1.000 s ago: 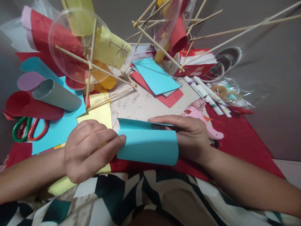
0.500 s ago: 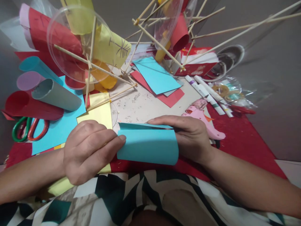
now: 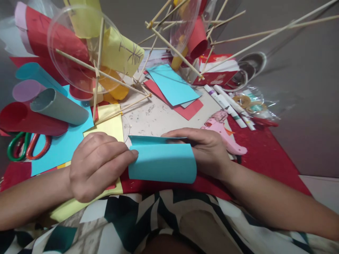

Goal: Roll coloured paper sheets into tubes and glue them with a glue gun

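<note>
A sheet of blue paper [image 3: 162, 163], curled into a loose roll with its long edges apart at the top, is held level in front of my body. My left hand [image 3: 102, 165] pinches its left end, thumb on the outer face. Around the right end curls my right hand [image 3: 206, 148], its fingers partly inside the roll and hidden. Beyond my right hand lies a pink glue gun [image 3: 225, 134]. Yellow paper [image 3: 113, 123] lies just past my left hand.
Paper tubes [image 3: 60, 107] and scissors [image 3: 29, 146] are at the left. Joined wooden sticks [image 3: 174, 49] with plastic discs rise at the back. Blue and red cards [image 3: 174, 88] lie mid-board, markers [image 3: 227, 106] and bagged tape rolls [image 3: 251, 104] to the right.
The gap between the roll's long edges has widened slightly, the rear edge standing higher. Both hands keep their hold. The whole view has shifted a little.
</note>
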A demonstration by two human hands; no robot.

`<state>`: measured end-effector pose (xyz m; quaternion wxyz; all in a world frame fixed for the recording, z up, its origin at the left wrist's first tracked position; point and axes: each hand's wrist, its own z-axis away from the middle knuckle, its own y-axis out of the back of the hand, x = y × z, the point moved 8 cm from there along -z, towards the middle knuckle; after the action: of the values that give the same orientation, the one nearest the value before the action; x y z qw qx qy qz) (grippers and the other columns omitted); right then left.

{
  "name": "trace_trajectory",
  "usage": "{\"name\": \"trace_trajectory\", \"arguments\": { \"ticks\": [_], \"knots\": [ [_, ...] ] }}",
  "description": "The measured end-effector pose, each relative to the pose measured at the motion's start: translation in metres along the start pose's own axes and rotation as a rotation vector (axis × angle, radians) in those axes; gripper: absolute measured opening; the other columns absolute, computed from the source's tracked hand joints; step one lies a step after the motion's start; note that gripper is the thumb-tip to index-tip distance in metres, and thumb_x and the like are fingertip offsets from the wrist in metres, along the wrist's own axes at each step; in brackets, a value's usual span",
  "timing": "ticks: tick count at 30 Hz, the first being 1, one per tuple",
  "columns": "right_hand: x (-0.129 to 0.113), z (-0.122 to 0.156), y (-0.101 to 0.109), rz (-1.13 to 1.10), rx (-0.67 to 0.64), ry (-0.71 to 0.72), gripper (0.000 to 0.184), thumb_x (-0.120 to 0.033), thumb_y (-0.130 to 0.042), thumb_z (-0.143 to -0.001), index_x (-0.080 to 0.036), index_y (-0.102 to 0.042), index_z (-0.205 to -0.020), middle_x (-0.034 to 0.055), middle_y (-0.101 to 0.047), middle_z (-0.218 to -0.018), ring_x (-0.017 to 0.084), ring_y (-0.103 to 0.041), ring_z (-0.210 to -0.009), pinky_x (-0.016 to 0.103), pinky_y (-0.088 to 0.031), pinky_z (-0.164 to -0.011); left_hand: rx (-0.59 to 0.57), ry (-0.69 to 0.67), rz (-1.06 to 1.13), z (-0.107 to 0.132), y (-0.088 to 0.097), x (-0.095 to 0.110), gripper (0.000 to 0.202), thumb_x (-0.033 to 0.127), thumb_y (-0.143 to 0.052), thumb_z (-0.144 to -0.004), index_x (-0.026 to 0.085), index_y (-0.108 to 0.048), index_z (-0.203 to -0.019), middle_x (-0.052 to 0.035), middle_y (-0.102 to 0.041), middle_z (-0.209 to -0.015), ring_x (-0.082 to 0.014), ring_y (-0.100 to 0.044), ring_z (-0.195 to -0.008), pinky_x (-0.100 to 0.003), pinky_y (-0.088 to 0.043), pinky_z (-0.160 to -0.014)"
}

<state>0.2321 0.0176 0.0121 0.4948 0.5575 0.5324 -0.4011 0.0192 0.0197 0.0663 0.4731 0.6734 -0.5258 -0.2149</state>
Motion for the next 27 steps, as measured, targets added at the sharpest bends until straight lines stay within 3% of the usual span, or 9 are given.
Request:
{"name": "trace_trajectory", "arguments": {
  "ticks": [4,8,14,19,23,25,27],
  "knots": [
    [0.0,-0.001,-0.001,0.015,-0.002,0.001,0.02,-0.013,-0.072,-0.079,-0.028,-0.081,-0.09,0.0009,-0.081,-0.091,0.02,-0.078,-0.083,0.031,-0.064,-0.074,0.007,-0.213,-0.071,-0.007,0.003,0.02,0.033,0.014,-0.068,-0.086,0.011,-0.064,-0.119,-0.0115,-0.073,-0.095,-0.0234,-0.069,-0.083,-0.037,-0.055,-0.071],
    [0.001,-0.001,0.003,0.036,0.04,-0.014,0.019,-0.014,-0.073,-0.078,-0.028,-0.081,-0.087,0.0008,-0.081,-0.09,0.021,-0.078,-0.083,0.032,-0.065,-0.074,0.111,-0.154,-0.072,-0.018,0.012,0.023,0.018,0.01,-0.063,-0.086,0.01,-0.067,-0.104,-0.0114,-0.071,-0.088,-0.0217,-0.066,-0.079,-0.035,-0.054,-0.068],
    [0.003,0.0,0.004,0.007,0.051,-0.05,0.018,-0.014,-0.076,-0.074,-0.028,-0.082,-0.085,0.0005,-0.081,-0.086,0.02,-0.078,-0.079,0.03,-0.064,-0.071,0.154,-0.119,-0.077,-0.021,0.013,0.026,0.017,0.005,-0.061,-0.085,0.012,-0.067,-0.1,-0.0099,-0.07,-0.084,-0.0205,-0.066,-0.077,-0.034,-0.053,-0.068],
    [0.002,0.001,0.003,0.011,0.037,-0.037,0.017,-0.017,-0.076,-0.076,-0.03,-0.082,-0.085,0.0003,-0.081,-0.087,0.021,-0.078,-0.08,0.031,-0.065,-0.073,0.018,-0.172,-0.084,-0.012,0.008,0.015,0.029,0.012,-0.064,-0.087,0.014,-0.064,-0.117,-0.0102,-0.073,-0.094,-0.0224,-0.068,-0.085,-0.036,-0.055,-0.072],
    [0.001,0.002,0.002,-0.004,0.01,-0.024,0.012,-0.02,-0.076,-0.08,-0.029,-0.081,-0.087,0.0012,-0.081,-0.088,0.021,-0.078,-0.08,0.032,-0.065,-0.073,-0.158,-0.2,0.006,-0.002,-0.003,0.006,0.034,0.026,-0.065,-0.091,0.02,-0.063,-0.125,-0.0053,-0.073,-0.085,-0.0216,-0.068,-0.079,-0.035,-0.055,-0.067],
    [0.0,0.003,0.002,0.0,0.007,-0.013,0.011,-0.022,-0.076,-0.081,-0.029,-0.081,-0.087,0.0013,-0.081,-0.088,0.021,-0.078,-0.08,0.032,-0.065,-0.073,-0.153,-0.176,0.042,0.0,-0.004,0.005,0.034,0.033,-0.065,-0.093,0.022,-0.064,-0.125,-0.0044,-0.071,-0.081,-0.0215,-0.066,-0.076,-0.036,-0.054,-0.065],
    [-0.002,0.003,0.003,0.01,0.003,-0.005,0.01,-0.023,-0.075,-0.082,-0.029,-0.081,-0.087,0.0016,-0.081,-0.088,0.021,-0.078,-0.081,0.033,-0.065,-0.073,-0.047,-0.129,0.054,0.001,0.001,0.004,0.035,0.038,-0.063,-0.094,0.022,-0.065,-0.125,-0.0045,-0.07,-0.079,-0.022,-0.065,-0.074,-0.038,-0.054,-0.066]
  ]
}}
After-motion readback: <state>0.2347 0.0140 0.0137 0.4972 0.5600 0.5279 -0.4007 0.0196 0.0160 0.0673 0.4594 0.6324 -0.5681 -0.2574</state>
